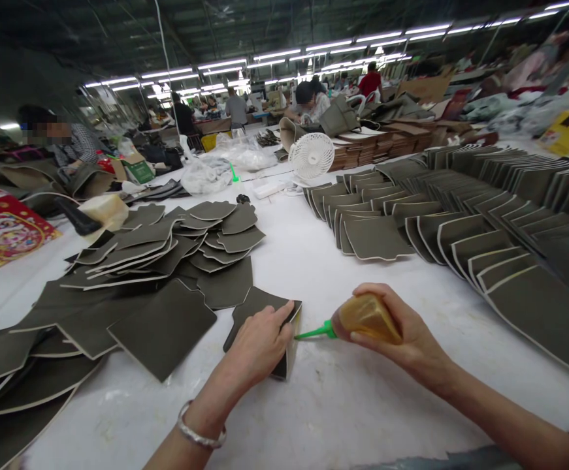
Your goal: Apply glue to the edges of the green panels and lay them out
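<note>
My right hand is wrapped round a squeeze bottle of amber liquid, tipped on its side. Its green nozzle points left, and the tip meets the right edge of a dark grey-green sheet piece. Lying on that piece, my left hand presses it against the table with the index finger stretched toward its upper right corner. The hand hides the middle of the piece. A pale strip shows along the edge by the nozzle. Just left of it, a similar cut piece lies flat.
Loose cut pieces are heaped on the left of the white table. Overlapping rows of pieces fan out on the right. Farther back stand a small white fan and a red box. Several people work in the background.
</note>
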`<state>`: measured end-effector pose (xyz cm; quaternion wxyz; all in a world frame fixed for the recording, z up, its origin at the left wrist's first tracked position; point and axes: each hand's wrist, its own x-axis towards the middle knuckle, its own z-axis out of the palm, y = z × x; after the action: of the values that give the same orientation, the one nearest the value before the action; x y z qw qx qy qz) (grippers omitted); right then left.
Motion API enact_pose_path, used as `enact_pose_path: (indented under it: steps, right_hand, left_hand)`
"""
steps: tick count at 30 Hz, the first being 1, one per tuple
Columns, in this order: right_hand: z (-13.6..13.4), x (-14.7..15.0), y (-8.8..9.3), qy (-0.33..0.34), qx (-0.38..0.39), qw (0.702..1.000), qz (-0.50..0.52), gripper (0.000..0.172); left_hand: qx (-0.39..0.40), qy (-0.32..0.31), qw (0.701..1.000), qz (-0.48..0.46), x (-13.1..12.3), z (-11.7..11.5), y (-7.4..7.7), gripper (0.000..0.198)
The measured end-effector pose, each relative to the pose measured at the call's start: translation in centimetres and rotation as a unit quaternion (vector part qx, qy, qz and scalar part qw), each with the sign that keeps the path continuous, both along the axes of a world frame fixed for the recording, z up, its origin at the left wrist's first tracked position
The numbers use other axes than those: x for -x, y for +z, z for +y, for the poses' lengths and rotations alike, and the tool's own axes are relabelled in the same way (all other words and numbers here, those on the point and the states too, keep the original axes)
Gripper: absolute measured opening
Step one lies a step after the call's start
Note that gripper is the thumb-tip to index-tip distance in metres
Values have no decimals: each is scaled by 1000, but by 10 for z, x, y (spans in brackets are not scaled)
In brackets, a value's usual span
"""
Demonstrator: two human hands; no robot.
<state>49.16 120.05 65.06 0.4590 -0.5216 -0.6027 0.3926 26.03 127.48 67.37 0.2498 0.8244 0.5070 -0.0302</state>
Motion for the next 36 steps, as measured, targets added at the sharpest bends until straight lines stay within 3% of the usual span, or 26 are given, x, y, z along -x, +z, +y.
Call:
enact_pose_path:
  steps: [6, 10, 14, 20, 25, 32, 36]
  right_hand:
    - [-8, 3, -2, 40, 26, 999, 13, 46]
    - [-12, 6, -4, 0, 15, 1000, 11, 46]
    - [-14, 6, -6, 47, 36, 998, 30, 47]
    - [-14, 5, -8, -24, -7, 1000, -3, 46]
    - [-19, 10, -8, 47, 33, 998, 34, 46]
    - [-10, 1, -15, -61, -1, 998, -9, 50]
    - [-12, 2, -13, 25, 32, 999, 22, 49]
  left_hand:
    - [1, -4, 1000, 3, 1, -2, 2, 52]
    - [0, -4, 1000, 8, 2, -4, 4, 51]
    - [1, -9, 1000, 6, 2, -6, 2, 51]
    - [-7, -13, 1000, 8, 2, -6, 1, 50]
    - [-5, -13, 1000, 3, 4, -6, 0, 51]
    - [-5, -13, 1000, 1, 4, -4, -1, 50]
    - [-1, -16, 1000, 3, 3, -3, 0, 50]
